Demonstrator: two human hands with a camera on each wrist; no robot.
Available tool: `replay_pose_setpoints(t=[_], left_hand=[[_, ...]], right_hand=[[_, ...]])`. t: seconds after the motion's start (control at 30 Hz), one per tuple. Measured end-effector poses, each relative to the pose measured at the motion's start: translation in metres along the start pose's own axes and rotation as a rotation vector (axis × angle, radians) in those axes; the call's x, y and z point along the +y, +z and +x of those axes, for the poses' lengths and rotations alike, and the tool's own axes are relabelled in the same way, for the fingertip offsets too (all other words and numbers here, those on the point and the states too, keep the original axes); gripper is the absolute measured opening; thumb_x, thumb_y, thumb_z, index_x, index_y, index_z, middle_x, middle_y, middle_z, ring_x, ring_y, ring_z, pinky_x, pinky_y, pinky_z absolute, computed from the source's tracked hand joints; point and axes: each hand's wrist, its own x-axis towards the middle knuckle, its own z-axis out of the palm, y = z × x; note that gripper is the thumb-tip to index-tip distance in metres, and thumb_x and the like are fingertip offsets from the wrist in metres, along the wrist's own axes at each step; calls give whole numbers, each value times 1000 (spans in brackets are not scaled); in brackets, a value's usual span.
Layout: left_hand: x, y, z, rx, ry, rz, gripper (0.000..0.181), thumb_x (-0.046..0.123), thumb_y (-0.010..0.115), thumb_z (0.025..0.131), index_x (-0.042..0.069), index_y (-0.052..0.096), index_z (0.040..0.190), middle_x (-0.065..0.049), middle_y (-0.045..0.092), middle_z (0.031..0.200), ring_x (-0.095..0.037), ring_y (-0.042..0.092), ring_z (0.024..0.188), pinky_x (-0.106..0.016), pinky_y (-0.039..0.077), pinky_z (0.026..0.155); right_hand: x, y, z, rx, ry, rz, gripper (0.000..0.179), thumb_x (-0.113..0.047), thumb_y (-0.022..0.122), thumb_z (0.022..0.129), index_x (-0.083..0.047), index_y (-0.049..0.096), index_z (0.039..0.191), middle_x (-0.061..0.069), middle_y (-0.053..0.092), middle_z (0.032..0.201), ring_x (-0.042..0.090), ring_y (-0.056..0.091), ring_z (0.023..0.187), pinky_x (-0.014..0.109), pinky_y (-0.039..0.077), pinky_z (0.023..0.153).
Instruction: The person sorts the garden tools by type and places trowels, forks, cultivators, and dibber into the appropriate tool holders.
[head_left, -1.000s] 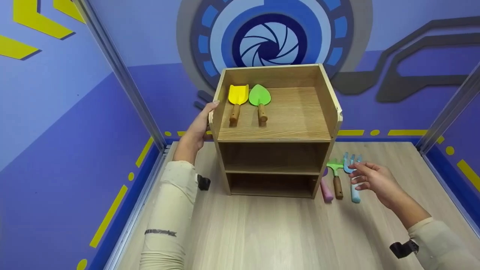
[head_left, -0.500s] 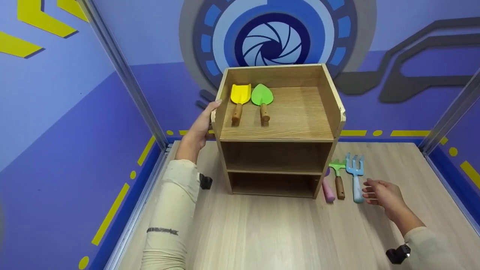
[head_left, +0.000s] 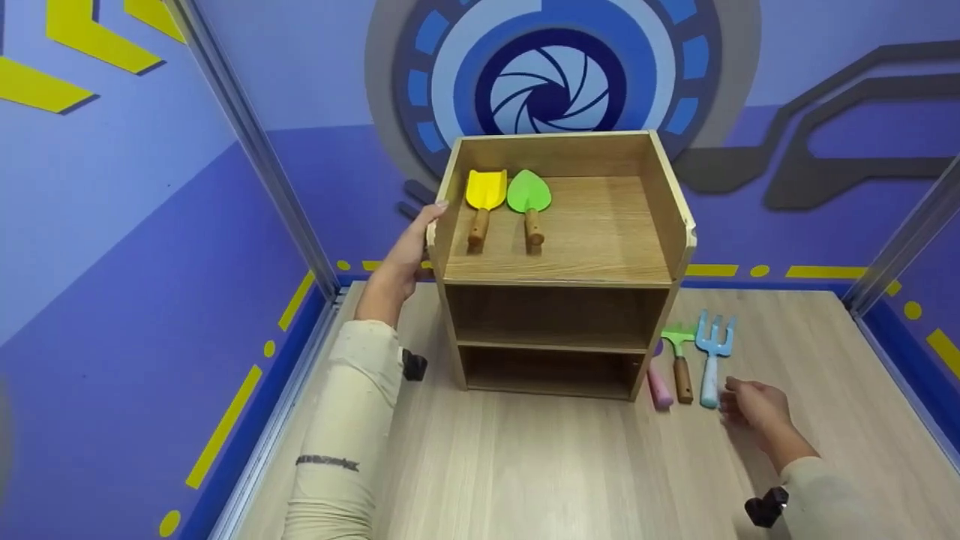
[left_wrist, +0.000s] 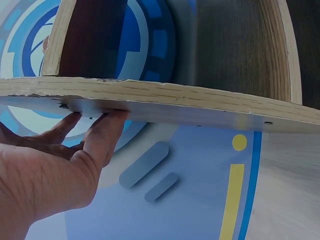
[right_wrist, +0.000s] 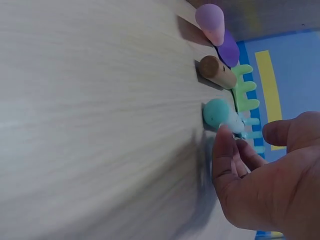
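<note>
My left hand (head_left: 405, 251) grips the left side panel of a small wooden shelf unit (head_left: 555, 283), a fingertip showing over its top edge. In the left wrist view, other fingers of that hand press the panel's outer face. My right hand (head_left: 759, 409) is low over the floor, just right of the handle end of a light blue hand fork (head_left: 711, 371). In the right wrist view, the fingertips are right at the handle (right_wrist: 217, 114), with the thumb apart from them. A yellow shovel (head_left: 486, 195) and a green trowel (head_left: 529, 196) lie on the top shelf.
Left of the fork lie a green rake (head_left: 681, 367) with a brown handle and a pink-handled tool (head_left: 659, 386) with a purple head, partly hidden by the unit. Printed blue panels (head_left: 315, 165) enclose the wood-grain floor (head_left: 525, 465) on three sides.
My right hand has moved down toward the person and away from the fork's head, to beside its handle end. The left hand keeps its place on the shelf unit; the view shifted slightly.
</note>
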Motion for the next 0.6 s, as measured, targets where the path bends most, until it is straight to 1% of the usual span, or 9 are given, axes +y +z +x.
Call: replay_pose_setpoints(t=[0.07,0.17,0.27,0.33,0.4,0.47,0.53,0.6], left_hand=[[0,1,1,-1,-3,-3,76,70,52,95,37,42,163,-6,43,167,-32,46,149,-55,42,118],[1,1,1,4,-11,-9,79,72,53,94,34,44,162,-7,45,165,-32,47,148,-54,43,118],[1,0,1,4,-12,-8,81,73,53,94,32,43,162,-7,44,166,-31,46,149,-54,42,120],[1,0,1,6,-10,-5,80,73,52,94,34,42,163,-7,42,168,-31,45,150,-55,40,121],[0,0,1,5,-4,-6,77,71,51,96,36,41,164,-5,40,170,-32,43,152,-56,37,122],[0,0,1,4,0,-7,75,70,50,97,38,41,164,-4,38,171,-33,41,154,-57,35,123],[0,0,1,-3,5,-11,73,69,50,98,39,41,164,-3,37,172,-33,39,155,-58,34,123],[-1,0,1,-8,6,-13,72,68,49,98,39,41,164,-2,37,172,-33,39,155,-58,35,122]], right_hand=[[0,3,2,25,11,-23,60,-37,47,110,11,47,146,-6,70,88,7,65,82,26,58,74],[-3,8,5,78,24,-64,62,-39,51,108,12,51,143,-2,69,90,9,65,82,27,58,73],[-8,15,8,140,47,-120,65,-46,57,105,10,55,138,1,67,90,13,64,83,28,57,71],[-12,19,8,165,59,-166,68,-52,61,102,8,57,133,3,64,89,16,62,85,29,55,70],[-15,23,8,167,69,-207,67,-57,64,99,6,60,123,2,61,86,19,60,84,31,52,69],[-18,26,9,155,68,-252,64,-59,65,98,4,61,112,1,59,81,20,59,81,32,50,67],[-20,28,10,144,72,-280,59,-57,66,98,2,61,104,1,57,75,19,58,76,32,49,65],[-22,30,11,133,83,-293,52,-51,66,99,1,60,100,0,57,72,18,59,72,32,50,63]])
